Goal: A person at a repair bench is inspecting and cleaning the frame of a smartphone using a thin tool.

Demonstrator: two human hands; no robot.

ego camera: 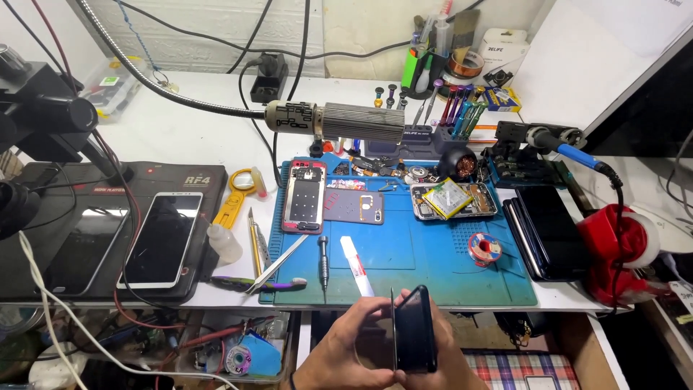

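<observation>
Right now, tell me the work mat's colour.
Blue; the mat shows best in the head view.

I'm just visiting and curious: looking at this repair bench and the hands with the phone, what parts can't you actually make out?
All in the head view:
- Dark phone: seen nearly edge-on, so its face is hidden.
- Left hand and right hand: wrists cut off by the bottom edge.
- Opened phone on the blue mat: inner parts too small to tell apart.
- Black device at left: cut by the frame edge.
</observation>
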